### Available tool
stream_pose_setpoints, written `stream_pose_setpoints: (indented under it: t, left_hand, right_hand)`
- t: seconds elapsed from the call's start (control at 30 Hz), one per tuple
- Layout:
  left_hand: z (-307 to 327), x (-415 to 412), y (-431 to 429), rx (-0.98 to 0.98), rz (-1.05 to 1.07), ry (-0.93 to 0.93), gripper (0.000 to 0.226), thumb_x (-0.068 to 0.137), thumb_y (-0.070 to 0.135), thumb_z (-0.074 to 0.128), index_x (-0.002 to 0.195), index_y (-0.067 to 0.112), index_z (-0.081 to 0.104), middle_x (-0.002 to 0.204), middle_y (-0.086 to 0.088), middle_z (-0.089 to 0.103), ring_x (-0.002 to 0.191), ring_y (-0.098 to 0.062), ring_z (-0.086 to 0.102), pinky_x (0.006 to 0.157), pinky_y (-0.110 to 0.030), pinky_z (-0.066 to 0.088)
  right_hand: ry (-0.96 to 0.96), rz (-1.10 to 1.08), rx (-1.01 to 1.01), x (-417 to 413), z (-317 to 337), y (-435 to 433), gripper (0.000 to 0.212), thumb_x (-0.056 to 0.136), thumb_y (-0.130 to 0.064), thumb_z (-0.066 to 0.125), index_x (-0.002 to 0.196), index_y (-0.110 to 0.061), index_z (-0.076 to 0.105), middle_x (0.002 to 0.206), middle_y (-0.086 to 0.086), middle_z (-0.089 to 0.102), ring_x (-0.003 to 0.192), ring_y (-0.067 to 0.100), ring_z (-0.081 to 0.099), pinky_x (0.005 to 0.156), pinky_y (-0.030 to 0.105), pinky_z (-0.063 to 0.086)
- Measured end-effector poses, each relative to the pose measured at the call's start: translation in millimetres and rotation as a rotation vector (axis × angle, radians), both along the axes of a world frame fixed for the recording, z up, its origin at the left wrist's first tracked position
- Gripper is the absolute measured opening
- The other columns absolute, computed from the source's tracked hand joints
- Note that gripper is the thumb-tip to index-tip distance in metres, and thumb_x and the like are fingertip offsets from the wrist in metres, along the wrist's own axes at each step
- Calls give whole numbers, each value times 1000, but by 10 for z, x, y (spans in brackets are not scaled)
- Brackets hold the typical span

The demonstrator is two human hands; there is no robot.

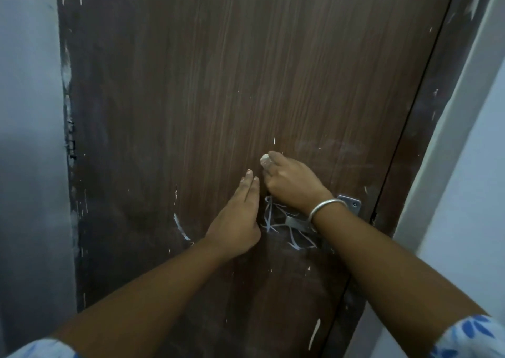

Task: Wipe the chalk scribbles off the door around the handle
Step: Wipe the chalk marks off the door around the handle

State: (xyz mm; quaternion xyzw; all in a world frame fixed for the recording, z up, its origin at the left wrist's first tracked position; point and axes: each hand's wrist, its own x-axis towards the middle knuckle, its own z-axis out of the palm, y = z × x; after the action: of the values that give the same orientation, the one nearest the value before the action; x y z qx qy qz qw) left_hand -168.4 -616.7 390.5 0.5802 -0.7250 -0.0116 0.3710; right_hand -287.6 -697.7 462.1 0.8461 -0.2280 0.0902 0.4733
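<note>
You are standing close to the brown wooden door (pixel 218 84), with both arms reaching toward the area by the metal handle (pixel 296 222). Your right hand (pixel 293 184) is curling loosely around a small white lump (pixel 264 159), pinched at the fingertips and pressed to the wood above the handle; whether that lump is chalk or a wad of wiping material, you cannot tell from this view. Your left hand (pixel 237 221) is lying open and flat against the door just beside the right one, fingers together, holding nothing.

The chalk scribbles (pixel 273 221) are sitting right around the handle, between your two wrists, and they are looking crisp and bright, so that patch is reading as untouched. Up and to the right of your right hand, a pale hazy smear (pixel 328 147) is showing on the wood, which may be chalk already rubbed away, though that is only a guess. A white curved streak (pixel 180 228) is lying to the left of your left hand.

By this showing, you are early in the job: the main marks at the handle are all remaining to be wiped, and the streak likewise.
</note>
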Motion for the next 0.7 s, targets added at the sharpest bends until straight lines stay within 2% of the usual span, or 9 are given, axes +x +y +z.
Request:
stream_pose_setpoints:
  t: [0.13,0.23,0.4,0.5,0.6,0.7]
  left_hand:
    - [-32,63,20,3,-38,-72,82,85,-1,46,149,10,-4,158,-2,-16,144,-12,-10,116,-26,9]
    - [-75,106,36,5,-33,-151,78,87,7,48,149,10,0,159,-4,-8,145,-13,-6,113,-22,5]
    - [-106,65,32,-24,-13,-142,74,87,13,50,149,10,10,158,-6,10,145,-15,6,109,-19,5]
    - [-114,64,4,-16,0,-131,71,88,16,51,149,10,15,156,-7,19,144,-16,12,112,-23,11]
    - [-126,104,-30,-11,20,-99,71,87,15,53,148,10,17,155,-6,23,143,-17,16,111,-25,17]
    - [-153,148,-53,-4,27,-55,72,86,15,55,148,10,19,154,-6,24,142,-17,18,110,-24,17]
  right_hand:
    - [-239,47,26,-458,16,74,14,80,-3,63,93,0,69,105,15,67,88,26,57,75,33,51]
    - [-372,145,149,-827,-25,129,20,58,8,80,73,-3,72,83,9,72,69,26,60,58,26,49]
    - [-405,1,124,-962,-38,238,26,52,7,80,71,-7,69,68,8,65,62,27,58,51,24,39]
    - [-450,-75,119,-931,-26,258,24,52,7,79,69,-7,69,62,9,59,56,28,55,51,23,33]
    - [-452,-143,151,-855,-17,246,17,56,9,75,64,-4,69,60,12,58,55,30,56,48,27,42]
    - [-433,-101,137,-865,-53,245,16,56,11,75,64,-1,67,58,13,57,52,30,54,46,30,44]
